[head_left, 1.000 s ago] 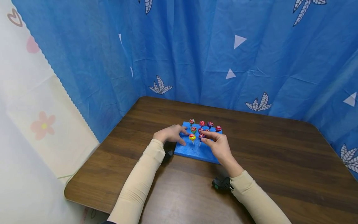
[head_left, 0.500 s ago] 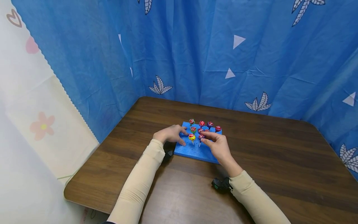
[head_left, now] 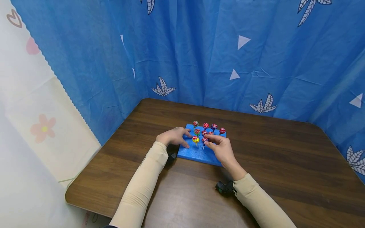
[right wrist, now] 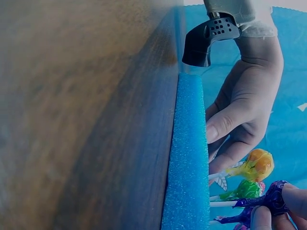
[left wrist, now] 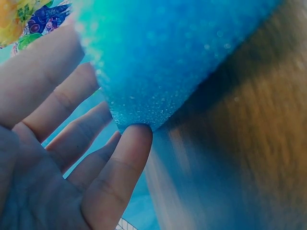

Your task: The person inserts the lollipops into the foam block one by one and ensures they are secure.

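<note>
My right hand (head_left: 223,148) pinches a purple-wrapped lollipop (right wrist: 273,197) by its head between thumb and fingers. Its white stick points down into the blue foam block (head_left: 196,155). My left hand (head_left: 176,136) lies at the block's left side with fingers spread, and the left wrist view has fingertips right at the foam's edge. Beside the held lollipop stands a yellow one (head_left: 195,139), with a green one (head_left: 197,132) behind it. Several more red, purple and green lollipops stand upright towards the back of the block, some partly hidden by my right fingers.
The block sits on a dark wooden table (head_left: 285,164). Blue curtains (head_left: 199,63) hang behind the table, and a white patterned cloth (head_left: 42,95) hangs at the left. A black wrist camera (head_left: 225,188) sticks out below my right wrist.
My right hand and the purple lollipop have shifted very slightly left. My left hand stays in the same place on the block.
</note>
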Available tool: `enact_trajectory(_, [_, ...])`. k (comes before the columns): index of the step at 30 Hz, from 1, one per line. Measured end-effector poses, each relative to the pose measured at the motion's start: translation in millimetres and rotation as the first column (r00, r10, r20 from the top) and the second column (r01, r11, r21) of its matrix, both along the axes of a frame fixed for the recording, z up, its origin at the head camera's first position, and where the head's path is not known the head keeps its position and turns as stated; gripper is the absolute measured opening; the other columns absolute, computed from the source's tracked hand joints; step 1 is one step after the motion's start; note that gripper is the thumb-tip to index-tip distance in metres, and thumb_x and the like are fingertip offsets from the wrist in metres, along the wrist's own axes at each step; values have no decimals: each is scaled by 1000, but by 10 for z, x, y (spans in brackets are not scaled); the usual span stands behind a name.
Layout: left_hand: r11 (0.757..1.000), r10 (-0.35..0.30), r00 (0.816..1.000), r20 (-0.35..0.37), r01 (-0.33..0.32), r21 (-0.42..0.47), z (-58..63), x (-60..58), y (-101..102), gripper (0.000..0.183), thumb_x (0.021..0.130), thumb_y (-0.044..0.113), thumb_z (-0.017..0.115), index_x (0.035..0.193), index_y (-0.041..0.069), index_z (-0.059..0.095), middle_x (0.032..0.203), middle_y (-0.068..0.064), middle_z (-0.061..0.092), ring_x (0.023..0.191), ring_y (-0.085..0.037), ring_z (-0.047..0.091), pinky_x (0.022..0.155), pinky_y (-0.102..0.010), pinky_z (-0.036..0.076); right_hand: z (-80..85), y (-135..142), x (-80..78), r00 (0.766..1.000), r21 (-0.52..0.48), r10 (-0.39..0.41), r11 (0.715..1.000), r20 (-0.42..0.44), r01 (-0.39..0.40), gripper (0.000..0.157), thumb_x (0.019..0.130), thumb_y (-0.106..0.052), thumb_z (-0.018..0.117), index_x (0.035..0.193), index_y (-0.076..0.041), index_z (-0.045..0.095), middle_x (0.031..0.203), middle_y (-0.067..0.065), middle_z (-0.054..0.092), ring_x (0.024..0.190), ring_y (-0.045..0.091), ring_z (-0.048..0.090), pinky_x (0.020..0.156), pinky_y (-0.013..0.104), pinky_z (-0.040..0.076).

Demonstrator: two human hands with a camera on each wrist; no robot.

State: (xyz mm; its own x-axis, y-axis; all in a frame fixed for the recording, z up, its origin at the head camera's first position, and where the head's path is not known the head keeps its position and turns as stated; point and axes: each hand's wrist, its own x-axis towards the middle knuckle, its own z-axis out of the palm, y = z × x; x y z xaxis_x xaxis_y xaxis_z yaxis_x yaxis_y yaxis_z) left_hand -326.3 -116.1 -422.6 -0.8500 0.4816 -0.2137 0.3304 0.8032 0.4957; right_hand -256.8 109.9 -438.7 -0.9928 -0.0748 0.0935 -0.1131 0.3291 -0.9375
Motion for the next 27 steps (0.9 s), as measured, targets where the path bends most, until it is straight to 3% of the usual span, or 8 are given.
enact_trajectory(9, [1000, -2, 1000, 1, 2, 4, -5, -5, 8, 54, 87, 33, 78, 137, 17, 64, 163, -4, 36, 153, -32, 26, 119, -53, 32, -37, 7, -15, 1000, -5, 0, 1000, -2, 0, 33, 94, -9, 69, 127, -8, 70, 128, 15, 67, 119, 28, 60, 84, 13, 53])
enact_trajectory(19, [1000, 3, 1000, -6, -3, -1, -23, -11, 9, 53, 87, 33, 78, 136, 17, 64, 162, -4, 36, 153, -32, 27, 120, -53, 32, -61, 3, -24, 1000, -7, 11, 1000, 7, -11, 32, 94, -8, 70, 126, -7, 70, 129, 15, 67, 120, 28, 61, 89, 20, 56])
enact_trajectory(27, [1000, 10, 1000, -5, -10, -9, -14, -5, 2, 53, 87, 34, 78, 136, 17, 64, 163, -3, 36, 153, -31, 26, 120, -52, 32, -69, -2, -32, 1000, -15, 22, 1000, 13, -22, 33, 94, -8, 69, 127, -5, 69, 127, 15, 68, 118, 27, 63, 86, 17, 55])
